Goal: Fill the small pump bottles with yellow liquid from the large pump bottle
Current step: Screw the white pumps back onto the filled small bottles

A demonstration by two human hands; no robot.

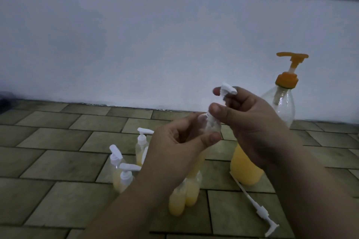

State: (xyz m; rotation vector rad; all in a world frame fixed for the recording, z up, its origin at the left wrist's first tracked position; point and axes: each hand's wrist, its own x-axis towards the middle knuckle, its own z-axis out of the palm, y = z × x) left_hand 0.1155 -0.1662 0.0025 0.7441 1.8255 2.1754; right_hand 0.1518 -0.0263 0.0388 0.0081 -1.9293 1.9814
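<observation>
Head view: left hand [180, 139] grips a small bottle [210, 125] raised over the tiles while right hand [250, 120] pinches its white pump [229, 89] at the neck; a crooked twist could cross-thread it or spill. Big bottle [279, 106] stands behind, right.

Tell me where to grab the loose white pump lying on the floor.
Grip the loose pump at its thick collar, coming from above. It lies flat on the tiles, diagonal, with its thin dip tube toward the yellow bottle; the collar looks like its widest, stiffest part.
</observation>
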